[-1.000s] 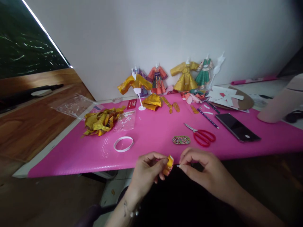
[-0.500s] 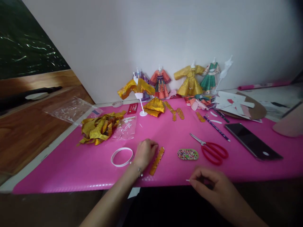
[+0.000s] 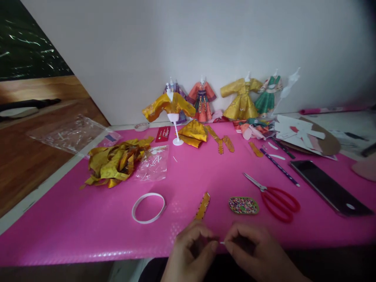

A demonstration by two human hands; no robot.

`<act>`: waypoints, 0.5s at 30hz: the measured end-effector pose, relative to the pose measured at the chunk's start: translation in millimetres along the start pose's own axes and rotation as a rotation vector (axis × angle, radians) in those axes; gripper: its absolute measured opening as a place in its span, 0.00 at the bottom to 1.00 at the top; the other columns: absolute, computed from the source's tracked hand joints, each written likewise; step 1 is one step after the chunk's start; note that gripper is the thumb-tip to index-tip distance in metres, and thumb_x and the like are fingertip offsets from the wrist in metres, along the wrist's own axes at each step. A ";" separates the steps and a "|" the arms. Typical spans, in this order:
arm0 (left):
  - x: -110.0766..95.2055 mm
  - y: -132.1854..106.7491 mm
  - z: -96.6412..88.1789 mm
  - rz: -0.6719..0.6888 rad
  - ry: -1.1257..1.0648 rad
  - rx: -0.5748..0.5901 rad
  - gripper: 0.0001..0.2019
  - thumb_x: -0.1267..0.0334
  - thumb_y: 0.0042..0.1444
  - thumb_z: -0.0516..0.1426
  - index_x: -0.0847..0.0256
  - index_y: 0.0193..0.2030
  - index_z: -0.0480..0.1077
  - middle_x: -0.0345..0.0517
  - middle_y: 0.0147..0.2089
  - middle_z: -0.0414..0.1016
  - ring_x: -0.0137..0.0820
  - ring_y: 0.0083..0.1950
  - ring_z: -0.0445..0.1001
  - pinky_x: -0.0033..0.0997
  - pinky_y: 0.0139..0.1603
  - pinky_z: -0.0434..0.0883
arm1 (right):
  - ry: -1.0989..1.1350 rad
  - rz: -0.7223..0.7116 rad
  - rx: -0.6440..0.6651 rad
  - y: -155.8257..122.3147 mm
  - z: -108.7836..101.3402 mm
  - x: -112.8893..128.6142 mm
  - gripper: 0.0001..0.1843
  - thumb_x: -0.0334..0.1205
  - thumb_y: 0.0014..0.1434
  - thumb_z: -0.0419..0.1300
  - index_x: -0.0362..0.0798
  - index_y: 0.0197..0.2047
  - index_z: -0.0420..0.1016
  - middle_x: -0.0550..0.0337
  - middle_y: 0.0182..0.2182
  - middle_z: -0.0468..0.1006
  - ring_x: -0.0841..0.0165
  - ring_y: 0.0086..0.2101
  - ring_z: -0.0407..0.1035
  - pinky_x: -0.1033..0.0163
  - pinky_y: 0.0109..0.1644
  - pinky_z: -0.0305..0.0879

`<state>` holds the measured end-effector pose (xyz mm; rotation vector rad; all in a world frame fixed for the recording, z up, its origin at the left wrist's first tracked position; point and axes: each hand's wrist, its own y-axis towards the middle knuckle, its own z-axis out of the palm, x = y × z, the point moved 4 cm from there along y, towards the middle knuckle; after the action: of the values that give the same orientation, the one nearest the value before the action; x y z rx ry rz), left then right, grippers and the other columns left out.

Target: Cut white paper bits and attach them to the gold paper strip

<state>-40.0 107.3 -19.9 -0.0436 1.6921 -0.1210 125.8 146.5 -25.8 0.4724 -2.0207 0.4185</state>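
Observation:
Close together at the near table edge, my left hand and my right hand pinch a tiny white strip between their fingertips. Most of the strip is hidden by the fingers. Just beyond my left hand lies a narrow gold fabric strip with a dark dotted edge. An oval tin of multicoloured beads or pinheads rests past my right hand. Red-handled scissors lie to its right, blades partly apart. Left of my hands is a white roll of tape.
Gold fabric scraps and a clear bag of white bits lie left. A small stand wears a gold top. Several dressed doll forms line the wall. A pencil and phone are right.
My left hand has come back from beside the gold strip towards the near edge and met my right hand at the small white strip. The view has shifted slightly.

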 end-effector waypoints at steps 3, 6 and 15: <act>4.9 -0.9 -7.3 -0.032 -0.060 0.010 0.03 0.64 0.57 0.59 0.58 0.34 0.73 0.39 0.33 0.71 0.30 0.34 0.68 0.28 0.36 0.64 | -0.019 -0.029 0.007 8.3 4.9 6.0 0.09 0.35 0.56 0.56 0.48 0.27 0.76 0.64 0.21 0.73 0.70 0.24 0.66 0.68 0.28 0.61; 6.1 -2.4 -13.3 -0.040 -0.042 0.005 0.03 0.68 0.56 0.58 0.59 0.33 0.73 0.38 0.32 0.69 0.28 0.32 0.66 0.26 0.34 0.62 | -0.037 -0.059 0.005 14.7 10.1 10.7 0.09 0.34 0.55 0.55 0.48 0.26 0.75 0.64 0.20 0.72 0.71 0.24 0.66 0.69 0.28 0.61; 7.1 -2.5 -22.4 0.006 0.086 -0.084 0.04 0.72 0.48 0.57 0.59 0.28 0.68 0.39 0.30 0.67 0.28 0.30 0.64 0.26 0.30 0.60 | -0.036 -0.091 -0.073 23.0 23.8 7.4 0.11 0.36 0.53 0.55 0.50 0.21 0.73 0.67 0.16 0.69 0.73 0.20 0.64 0.72 0.23 0.58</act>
<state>-63.1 105.3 -24.0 -0.0974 1.7831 -0.0474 93.4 153.9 -32.5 0.5283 -2.0329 0.2817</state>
